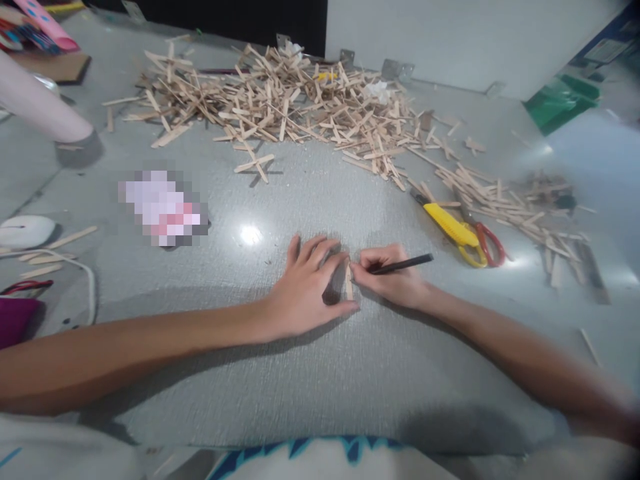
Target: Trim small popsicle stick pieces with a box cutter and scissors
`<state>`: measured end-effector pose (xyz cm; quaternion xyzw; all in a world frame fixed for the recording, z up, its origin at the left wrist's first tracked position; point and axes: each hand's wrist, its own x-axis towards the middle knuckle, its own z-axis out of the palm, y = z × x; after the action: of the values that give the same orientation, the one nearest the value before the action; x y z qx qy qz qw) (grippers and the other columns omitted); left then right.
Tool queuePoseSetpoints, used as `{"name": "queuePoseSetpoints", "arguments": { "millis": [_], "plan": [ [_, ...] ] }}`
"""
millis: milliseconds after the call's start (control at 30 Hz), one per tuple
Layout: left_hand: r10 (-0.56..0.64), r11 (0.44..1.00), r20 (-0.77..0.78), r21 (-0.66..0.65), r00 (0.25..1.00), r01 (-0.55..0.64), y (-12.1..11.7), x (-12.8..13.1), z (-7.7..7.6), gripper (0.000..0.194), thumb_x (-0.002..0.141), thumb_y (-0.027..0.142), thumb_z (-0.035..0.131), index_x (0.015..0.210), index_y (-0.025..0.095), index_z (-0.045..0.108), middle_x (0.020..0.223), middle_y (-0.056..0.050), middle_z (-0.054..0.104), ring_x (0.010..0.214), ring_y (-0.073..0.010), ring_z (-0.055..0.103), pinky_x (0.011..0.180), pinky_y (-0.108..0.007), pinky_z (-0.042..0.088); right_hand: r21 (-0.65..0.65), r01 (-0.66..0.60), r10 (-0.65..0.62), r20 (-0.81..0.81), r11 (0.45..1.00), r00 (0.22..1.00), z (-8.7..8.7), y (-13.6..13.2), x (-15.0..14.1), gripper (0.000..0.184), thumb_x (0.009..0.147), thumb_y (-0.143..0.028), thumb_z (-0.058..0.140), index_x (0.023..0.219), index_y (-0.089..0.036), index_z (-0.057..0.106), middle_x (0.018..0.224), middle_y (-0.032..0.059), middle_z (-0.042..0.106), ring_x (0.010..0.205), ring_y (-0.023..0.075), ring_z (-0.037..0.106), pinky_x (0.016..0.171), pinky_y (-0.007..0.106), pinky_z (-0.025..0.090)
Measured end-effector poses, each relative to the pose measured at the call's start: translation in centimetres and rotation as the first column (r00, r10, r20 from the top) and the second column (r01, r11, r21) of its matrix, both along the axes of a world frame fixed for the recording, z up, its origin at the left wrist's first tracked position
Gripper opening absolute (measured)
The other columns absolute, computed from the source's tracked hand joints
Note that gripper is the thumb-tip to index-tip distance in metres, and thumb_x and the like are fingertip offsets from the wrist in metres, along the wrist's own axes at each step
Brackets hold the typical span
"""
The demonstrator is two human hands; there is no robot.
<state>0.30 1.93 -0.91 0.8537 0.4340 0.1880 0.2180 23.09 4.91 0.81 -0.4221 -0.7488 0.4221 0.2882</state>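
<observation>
A short piece of craft stick [349,281] lies upright in view on the grey table. My left hand [305,287] pins it, with thumb at the near end and index finger at the far end; the other fingers are spread. My right hand [387,270] is closed around a black pen [407,263], whose back end points right. The pen's tip is hidden by my fingers, beside the stick. Fingertips of both hands almost meet at the stick's far end.
A large heap of craft sticks [280,100] spreads along the back and right. Yellow scissors [453,227] and a red-handled tool [490,245] lie right. A computer mouse [27,231], its cable, loose sticks and a blurred-out object [163,207] are left. A green bin [563,103] stands back right.
</observation>
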Motion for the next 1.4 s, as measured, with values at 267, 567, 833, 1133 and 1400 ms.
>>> {"name": "queuePoseSetpoints", "arguments": {
  "millis": [267,567,833,1133,1400],
  "plan": [
    [-0.003,1.0,0.006,-0.002,1.0,0.003,-0.02,-0.06,0.01,0.082,0.091,0.07,0.083,0.155,0.024,0.06,0.165,-0.017,0.052,0.163,-0.0469,0.036,0.138,-0.078,0.008,0.003,-0.017,0.017,0.0,1.0,1.0,0.04,-0.03,0.05,0.045,0.097,-0.03,0.065,0.064,-0.024,0.035,0.06,-0.0065,0.032,0.057,0.0109,0.028,0.053,0.031,0.024],
    [-0.001,1.0,0.006,-0.008,1.0,0.001,0.0,-0.02,0.01,0.082,0.09,0.068,0.084,0.155,0.024,0.06,0.165,-0.017,0.052,0.163,-0.0475,0.036,0.137,-0.079,0.008,-0.002,-0.021,0.021,0.011,1.0,1.0,0.2,-0.08,0.03,0.047,0.097,-0.031,0.065,0.064,-0.024,0.033,0.06,-0.0065,0.03,0.058,0.0108,0.027,0.053,0.031,0.024],
    [-0.007,1.0,-0.01,0.0,1.0,0.007,0.04,-0.04,0.07,0.083,0.091,0.069,0.083,0.155,0.021,0.061,0.165,-0.019,0.052,0.163,-0.0483,0.036,0.137,-0.08,0.009,0.012,-0.005,0.005,-0.005,1.0,1.0,-0.16,-0.12,0.04,0.046,0.1,-0.029,0.063,0.064,-0.024,0.034,0.059,-0.007,0.033,0.056,0.0101,0.029,0.053,0.03,0.024],
    [-0.007,1.0,-0.003,0.002,1.0,0.007,-0.04,-0.03,0.03,0.081,0.091,0.069,0.083,0.154,0.022,0.06,0.165,-0.018,0.052,0.163,-0.0471,0.036,0.137,-0.079,0.009,-0.003,-0.009,0.009,-0.011,1.0,1.0,-0.42,-0.26,0.01,0.048,0.102,-0.033,0.066,0.064,-0.024,0.038,0.06,-0.0067,0.036,0.058,0.0103,0.031,0.054,0.03,0.025],
    [-0.021,1.0,-0.019,0.005,1.0,0.021,0.01,-0.02,0.02,0.085,0.092,0.067,0.083,0.155,0.016,0.058,0.166,-0.022,0.051,0.163,-0.0488,0.034,0.137,-0.08,0.008,0.011,-0.04,0.04,-0.005,0.999,0.999,-0.21,-0.12,0.01,0.046,0.1,-0.03,0.064,0.064,-0.024,0.035,0.061,-0.007,0.032,0.057,0.0103,0.028,0.054,0.03,0.024]
  ]
}}
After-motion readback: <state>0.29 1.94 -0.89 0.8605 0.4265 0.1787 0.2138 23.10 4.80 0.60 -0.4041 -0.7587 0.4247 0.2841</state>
